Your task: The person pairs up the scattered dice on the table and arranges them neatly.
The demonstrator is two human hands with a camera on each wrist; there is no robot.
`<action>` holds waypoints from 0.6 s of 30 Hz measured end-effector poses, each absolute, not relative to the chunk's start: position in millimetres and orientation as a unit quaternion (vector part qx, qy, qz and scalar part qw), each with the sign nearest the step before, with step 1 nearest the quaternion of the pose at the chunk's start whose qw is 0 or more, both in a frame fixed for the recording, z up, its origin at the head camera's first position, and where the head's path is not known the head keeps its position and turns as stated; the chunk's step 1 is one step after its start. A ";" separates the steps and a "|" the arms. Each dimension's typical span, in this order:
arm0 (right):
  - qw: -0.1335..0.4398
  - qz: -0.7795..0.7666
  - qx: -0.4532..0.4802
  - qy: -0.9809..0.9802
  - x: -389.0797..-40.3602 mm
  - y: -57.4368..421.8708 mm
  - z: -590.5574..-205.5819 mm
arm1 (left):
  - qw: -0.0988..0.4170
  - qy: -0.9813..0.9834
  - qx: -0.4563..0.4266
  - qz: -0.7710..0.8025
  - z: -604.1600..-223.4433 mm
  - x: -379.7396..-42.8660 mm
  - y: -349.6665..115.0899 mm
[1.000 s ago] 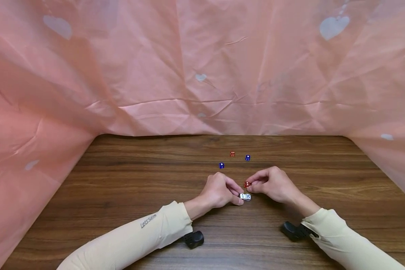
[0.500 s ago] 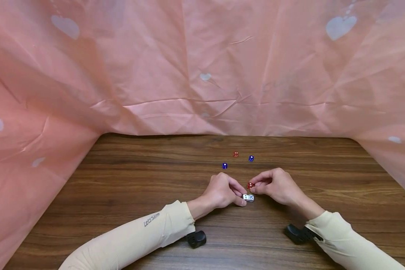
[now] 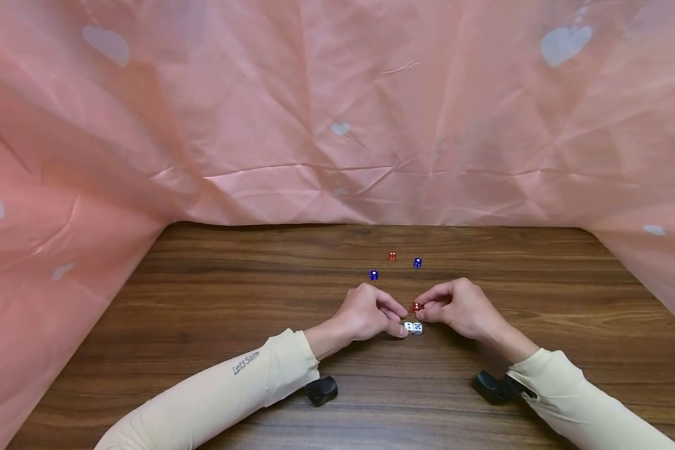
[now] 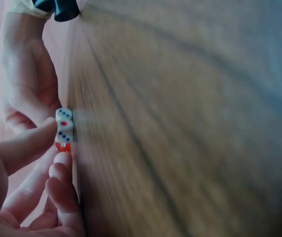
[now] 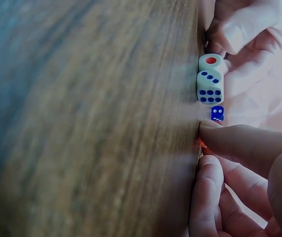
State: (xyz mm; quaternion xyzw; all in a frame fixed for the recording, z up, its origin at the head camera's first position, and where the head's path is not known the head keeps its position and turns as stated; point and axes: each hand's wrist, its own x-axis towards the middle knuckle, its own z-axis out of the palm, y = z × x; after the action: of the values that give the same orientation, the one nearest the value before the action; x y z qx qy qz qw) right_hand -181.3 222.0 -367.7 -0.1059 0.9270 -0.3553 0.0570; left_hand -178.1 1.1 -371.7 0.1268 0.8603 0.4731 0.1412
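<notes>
White dice [image 3: 417, 328], red die [image 3: 415, 307] block the gap between my left hand [image 3: 365, 314] and right hand [image 3: 462, 309]. Tabletop [image 3: 247, 275] passable left of nearer blue die [image 3: 374, 275].

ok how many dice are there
6. One white die by the left hand, a second white die beside it; one red die pinched by the right hand; farther back, another red die, a left blue die and a right blue die. Hands may hide more.

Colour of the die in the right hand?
Red die, white-dotted; shows best in the head view.
</notes>
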 end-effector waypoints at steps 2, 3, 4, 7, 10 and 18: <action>0.056 -0.355 -0.105 0.927 -180.8 222.6 -367.5 | 0.137 0.854 0.126 0.486 -371.8 -180.9 -0.9; 0.056 -0.355 -0.105 0.927 -180.5 222.8 -367.5 | 0.132 0.852 0.127 0.490 -372.0 -182.5 -1.9; 0.057 -0.354 -0.105 0.927 -180.2 223.0 -367.6 | 0.127 0.850 0.128 0.495 -372.1 -184.2 -3.1; 0.058 -0.353 -0.102 0.928 -179.6 223.4 -368.3 | 0.107 0.844 0.130 0.510 -370.9 -190.2 -6.4; 0.059 -0.355 -0.102 0.927 -180.2 223.1 -368.6 | 0.090 0.835 0.130 0.527 -367.1 -196.6 -9.8; 0.059 -0.359 -0.100 0.926 -181.0 221.4 -370.7 | 0.053 0.829 0.126 0.543 -360.7 -218.8 -13.5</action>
State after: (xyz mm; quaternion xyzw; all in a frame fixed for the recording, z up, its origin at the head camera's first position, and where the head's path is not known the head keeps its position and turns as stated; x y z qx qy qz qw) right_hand -181.0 221.4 -370.7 -0.1000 0.9261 -0.3590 0.0590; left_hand -218.8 -13.5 -360.7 0.1256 0.8285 0.5431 0.0531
